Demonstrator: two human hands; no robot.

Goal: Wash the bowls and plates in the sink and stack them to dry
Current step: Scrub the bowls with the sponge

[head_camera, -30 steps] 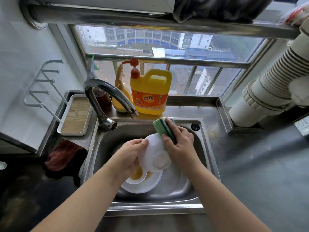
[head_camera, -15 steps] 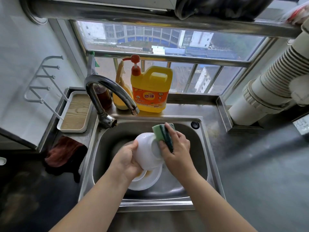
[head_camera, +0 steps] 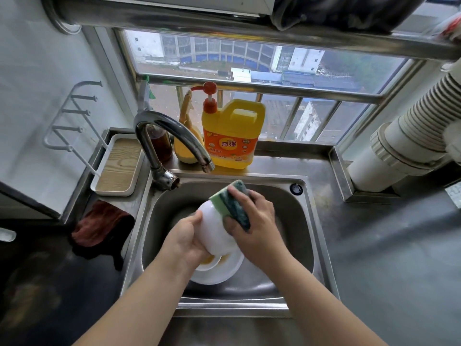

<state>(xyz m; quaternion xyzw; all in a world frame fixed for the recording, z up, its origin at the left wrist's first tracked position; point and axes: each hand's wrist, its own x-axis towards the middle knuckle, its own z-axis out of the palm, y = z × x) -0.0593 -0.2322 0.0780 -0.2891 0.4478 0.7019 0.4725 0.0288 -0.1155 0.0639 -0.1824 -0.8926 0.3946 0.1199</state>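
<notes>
One white bowl [head_camera: 215, 229], gripped in curled left hand [head_camera: 185, 239] fingers above the sink [head_camera: 296, 236], is scrubbed at its 1 o'clock side by a sponge [head_camera: 230, 204] pinched in the right hand [head_camera: 252, 221]; firm pressure and steady turning are advised.

plates [head_camera: 216, 273] in sink [head_camera: 303, 236], bowl [head_camera: 214, 231] above, soap jug [head_camera: 230, 136] behind tap [head_camera: 172, 138], tray [head_camera: 117, 166] left
</notes>
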